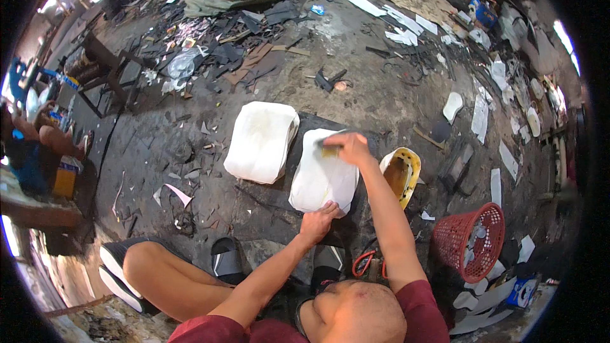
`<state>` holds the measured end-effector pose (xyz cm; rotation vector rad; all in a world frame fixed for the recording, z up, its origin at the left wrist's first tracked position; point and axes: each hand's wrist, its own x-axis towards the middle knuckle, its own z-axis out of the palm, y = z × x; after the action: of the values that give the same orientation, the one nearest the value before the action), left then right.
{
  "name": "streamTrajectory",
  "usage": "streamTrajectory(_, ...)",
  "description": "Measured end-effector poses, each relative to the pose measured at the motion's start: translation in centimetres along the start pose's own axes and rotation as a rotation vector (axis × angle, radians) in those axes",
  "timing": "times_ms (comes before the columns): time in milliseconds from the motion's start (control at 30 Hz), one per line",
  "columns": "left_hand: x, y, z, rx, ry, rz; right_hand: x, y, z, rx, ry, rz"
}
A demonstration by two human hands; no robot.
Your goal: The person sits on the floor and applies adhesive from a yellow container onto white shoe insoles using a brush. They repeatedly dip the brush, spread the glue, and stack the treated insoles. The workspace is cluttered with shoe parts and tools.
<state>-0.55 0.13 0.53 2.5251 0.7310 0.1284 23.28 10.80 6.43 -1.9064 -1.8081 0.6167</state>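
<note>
White stack of sheets (324,183) is placed on floor (190,194), between second stack (259,141) and yellow-rimmed container (416,164)
Near edge is pinched by left hand (319,221); blurred brush-like tool (330,151) is gripped in closed right hand (352,149) over far part; contact cannot be told
Step in hand is judged as coating of top sheet; for next move, firmly held edge and even strokes toward near end seem to be needed
</note>
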Motion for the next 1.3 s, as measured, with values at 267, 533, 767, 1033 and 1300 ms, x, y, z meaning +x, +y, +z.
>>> streamTrajectory(267, 0.2, -1.7, -0.2, -0.014, 0.115, 0.117, 2.6, 1.0, -2.9, -0.333, -0.376, -0.049)
streamTrajectory(533, 0.0, -1.9, -0.3, -0.112, 0.245, 0.158, -5.5, 1.7, -4.6, -0.367, -0.474, 0.167)
streamTrajectory(767, -0.1, -1.8, -1.2, -0.092, 0.179, 0.116, -5.6, -0.6, -2.7, -0.377, -0.158, 0.425)
streamTrajectory(1033, 0.5, -0.5, -1.5, -0.276, 0.351, -0.046, -8.7, 0.6, 0.4, -0.327, -0.004, 0.245)
streamTrajectory(1300, -0.3, -1.6, -4.3, -0.592, 0.567, -0.506, -17.3, -8.9, 0.6, -0.188, -0.079, 0.143)
